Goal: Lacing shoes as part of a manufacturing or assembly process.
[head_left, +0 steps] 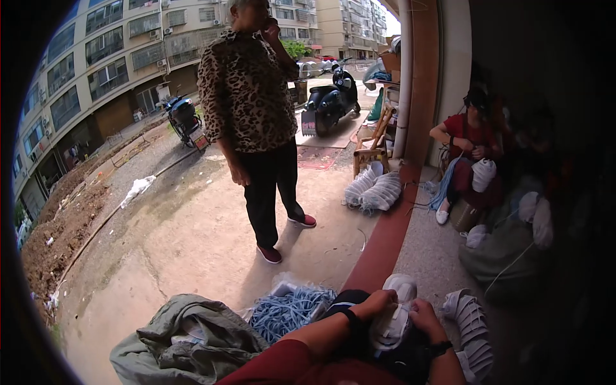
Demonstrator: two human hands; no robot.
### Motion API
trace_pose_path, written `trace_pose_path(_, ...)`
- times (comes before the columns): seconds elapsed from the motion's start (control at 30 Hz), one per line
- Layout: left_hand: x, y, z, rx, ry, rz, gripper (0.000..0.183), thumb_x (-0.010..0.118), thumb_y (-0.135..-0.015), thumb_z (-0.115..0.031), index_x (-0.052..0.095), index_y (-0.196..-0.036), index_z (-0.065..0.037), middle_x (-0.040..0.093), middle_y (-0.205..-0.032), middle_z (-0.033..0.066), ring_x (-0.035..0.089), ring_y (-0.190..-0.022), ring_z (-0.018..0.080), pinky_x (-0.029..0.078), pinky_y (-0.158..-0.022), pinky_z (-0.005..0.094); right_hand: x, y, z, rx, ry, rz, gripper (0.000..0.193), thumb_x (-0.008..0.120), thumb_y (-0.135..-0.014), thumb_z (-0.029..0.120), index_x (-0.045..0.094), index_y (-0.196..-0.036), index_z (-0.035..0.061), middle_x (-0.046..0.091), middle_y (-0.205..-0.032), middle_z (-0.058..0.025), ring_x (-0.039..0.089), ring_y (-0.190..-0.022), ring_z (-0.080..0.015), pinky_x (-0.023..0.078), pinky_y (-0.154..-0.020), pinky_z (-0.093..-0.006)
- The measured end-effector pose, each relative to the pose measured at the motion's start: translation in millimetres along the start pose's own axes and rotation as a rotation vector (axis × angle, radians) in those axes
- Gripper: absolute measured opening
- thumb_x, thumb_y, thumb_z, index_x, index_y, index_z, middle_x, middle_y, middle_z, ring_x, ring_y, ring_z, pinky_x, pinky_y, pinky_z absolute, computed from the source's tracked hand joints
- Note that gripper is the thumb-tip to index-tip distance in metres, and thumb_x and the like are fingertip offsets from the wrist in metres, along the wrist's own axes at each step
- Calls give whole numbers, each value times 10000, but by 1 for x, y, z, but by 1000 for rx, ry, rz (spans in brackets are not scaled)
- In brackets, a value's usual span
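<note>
Low in the head view, a white shoe upper (390, 328) rests over my lap between my two hands. My left hand (384, 301) comes in from the left, its fingers closed at the upper's edge. On the other side, my right hand (423, 314) has its fingers bent in and closed against the same upper. A rounded white part (402, 286) shows just beyond my fingers; I cannot tell whether it belongs to the same piece. Any lace between my fingertips is too small to make out. Beside my left forearm lies a heap of light blue laces (289, 313).
A nested stack of white shoe uppers (471, 327) is at my right. A grey-green cloth sack (192, 343) slumps at left. One person (253, 96) stands ahead; another (471, 138) sits at right holding white pieces. More bundled uppers (375, 189) lie by a bamboo chair (372, 151).
</note>
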State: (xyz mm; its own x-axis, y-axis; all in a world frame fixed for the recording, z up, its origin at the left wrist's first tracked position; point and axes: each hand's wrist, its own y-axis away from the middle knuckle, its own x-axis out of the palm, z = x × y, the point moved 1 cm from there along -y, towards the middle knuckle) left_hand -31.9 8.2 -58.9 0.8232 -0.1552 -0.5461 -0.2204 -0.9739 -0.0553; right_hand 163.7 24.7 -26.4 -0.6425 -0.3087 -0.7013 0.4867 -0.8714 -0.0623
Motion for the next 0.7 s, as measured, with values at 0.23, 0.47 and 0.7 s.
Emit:
trace_pose_path(0.23, -23, 9, 0, 24, -24, 79, 191, 632, -721, -149, 622, -875, -37, 635, -835, 174, 613, -814, 329, 473, -715, 385, 7, -8, 2, -98, 280, 12, 83, 587, -688, 77, 576, -741, 14, 588, -739, -214, 582, -753, -387, 464, -667, -437)
trace_pose_path(0.47, -58, 26, -10, -137, -200, -46, 137, 548, -720, -100, 616, -828, -51, 608, -822, 215, 591, -799, 377, 465, -694, 425, 11, -14, -1, -163, 446, -12, 52, 563, -705, 87, 586, -710, 41, 588, -707, -213, 585, -697, -399, 462, -616, -467)
trace_pose_path(0.7, -72, 37, 3, -142, -277, -251, 147, 524, -737, -137, 603, -782, -21, 596, -773, 233, 577, -797, 408, 449, -707, 479, 9, -12, 4, -165, 607, 31, 41, 560, -700, 65, 594, -708, 43, 599, -707, -202, 601, -714, -377, 470, -621, -461)
